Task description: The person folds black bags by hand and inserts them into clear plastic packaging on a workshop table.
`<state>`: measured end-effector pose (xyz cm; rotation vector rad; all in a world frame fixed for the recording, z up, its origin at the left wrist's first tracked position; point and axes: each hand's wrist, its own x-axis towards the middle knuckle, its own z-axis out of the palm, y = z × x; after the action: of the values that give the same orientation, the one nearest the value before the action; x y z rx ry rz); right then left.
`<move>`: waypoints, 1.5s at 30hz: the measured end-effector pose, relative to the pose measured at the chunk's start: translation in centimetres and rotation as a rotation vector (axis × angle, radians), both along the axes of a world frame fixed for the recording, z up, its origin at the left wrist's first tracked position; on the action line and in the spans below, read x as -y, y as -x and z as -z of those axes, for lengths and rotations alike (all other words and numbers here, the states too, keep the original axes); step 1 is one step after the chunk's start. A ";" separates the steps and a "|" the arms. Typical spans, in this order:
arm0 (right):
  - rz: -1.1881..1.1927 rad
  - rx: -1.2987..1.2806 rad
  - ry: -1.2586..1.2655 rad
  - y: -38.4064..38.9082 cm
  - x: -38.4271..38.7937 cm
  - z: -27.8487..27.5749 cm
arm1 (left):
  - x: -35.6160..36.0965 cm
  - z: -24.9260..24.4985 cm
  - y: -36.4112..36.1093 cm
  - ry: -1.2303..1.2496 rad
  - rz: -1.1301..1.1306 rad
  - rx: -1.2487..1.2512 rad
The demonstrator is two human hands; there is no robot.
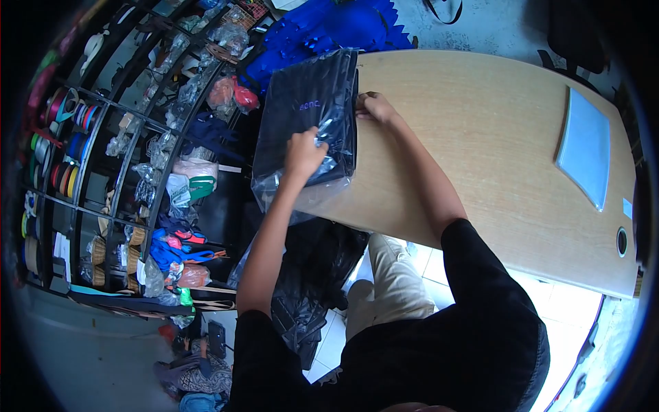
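A black, flat item with small purple lettering lies in a clear plastic bag (289,130) on the left end of the table, and the package looks several layers thick. My left hand (305,155) rests on its top face, fingers curled and closed on the shiny plastic. At the package's right edge is my right hand (375,108), its fingers bent and pinched together against the side. What lies under those fingertips is mostly hidden. The loose end of the plastic hangs at the near table edge.
A pale wooden table (473,137) carries a light-blue plastic folder (585,147) at the right. Left of it, a shelf rack (168,137) holds ribbon rolls and bagged goods. Blue material (336,27) is piled behind the package. Black plastic bags (309,268) are below the table's left end.
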<state>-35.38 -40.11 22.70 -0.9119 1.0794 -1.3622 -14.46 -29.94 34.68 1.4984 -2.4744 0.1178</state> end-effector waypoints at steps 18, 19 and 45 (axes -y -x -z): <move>0.267 -0.262 0.372 -1.0 -1.9 1.9 | -3.7 5.1 1.3 0.080 -0.278 0.026; 0.234 -0.187 0.384 -1.0 -1.9 2.2 | -3.7 5.3 1.2 0.071 -0.300 0.017; 0.225 -0.143 0.339 1.9 -8.6 3.1 | -34.3 30.1 -19.6 -0.157 -0.599 -0.539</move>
<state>-37.26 -31.55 19.63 -1.1753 1.1024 -1.7235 5.18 4.36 4.54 1.9744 -1.6028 -0.3382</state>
